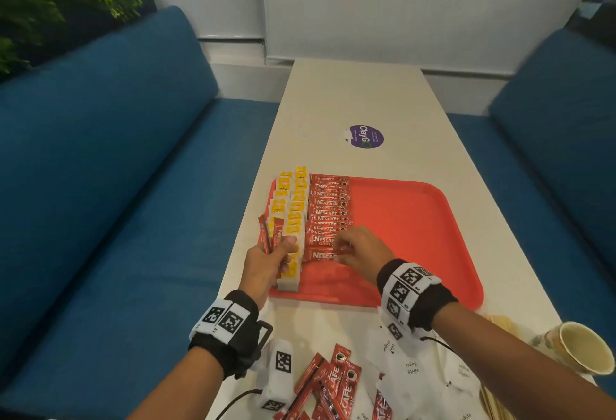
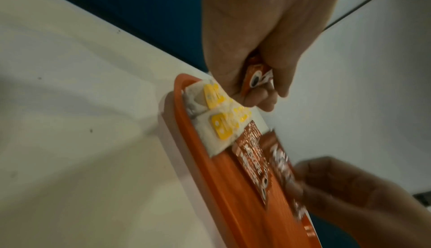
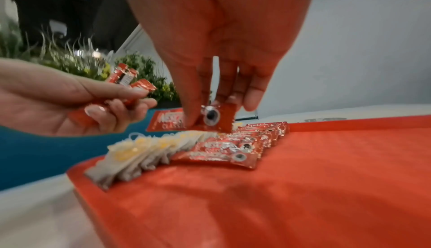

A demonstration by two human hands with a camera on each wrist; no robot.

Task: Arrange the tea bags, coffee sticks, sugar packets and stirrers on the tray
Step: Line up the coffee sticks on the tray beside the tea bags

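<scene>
Loose sticks (image 1: 336,383) marked "Nescafé Classic" and packets (image 1: 413,368) marked "White Sugar" lie nearest, off the tray (image 1: 416,236). Left hand (image 1: 266,261) grips spare sticks; right hand (image 1: 358,251) pinches one stick (image 3: 210,119) above the row (image 1: 328,216) (beside yellow-tagged tea bags (image 1: 290,216)). Tray's right half is bare.

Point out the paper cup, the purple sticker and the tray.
paper cup (image 1: 581,346), head view, on its inner wall.
purple sticker (image 1: 366,136), head view, at its middle.
tray (image 1: 416,219), head view, on its bare floor.
</scene>
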